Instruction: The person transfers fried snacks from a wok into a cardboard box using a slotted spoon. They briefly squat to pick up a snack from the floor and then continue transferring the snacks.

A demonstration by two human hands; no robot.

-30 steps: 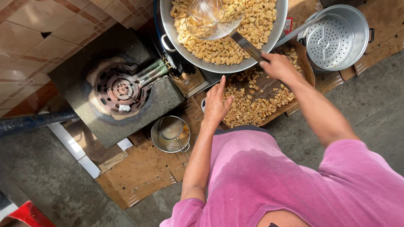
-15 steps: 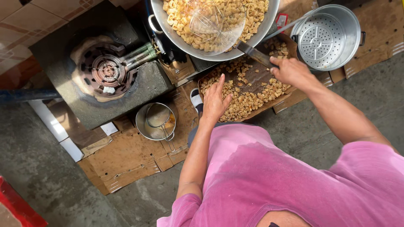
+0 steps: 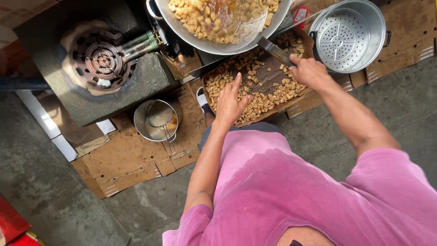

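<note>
Two hands are working over the shallow brown tray (image 3: 268,77) of golden fried pieces (image 3: 264,102), which is lying on flattened brown cardboard (image 3: 132,159) just below the wide steel wok (image 3: 182,34). We are pressing our left hand (image 3: 231,102) flat and open on the pieces at the tray's near edge, fingers spread, where half a second ago it was hovering just above them. Our right hand (image 3: 309,70) is gripping the dark handle of the wire-mesh skimmer (image 3: 241,20), whose basket is now resting deeper inside the wok's heap of pieces. We judge the scooping is in full swing. A perforated round steel steamer pot (image 3: 348,34) is standing just beside the tray.
</note>
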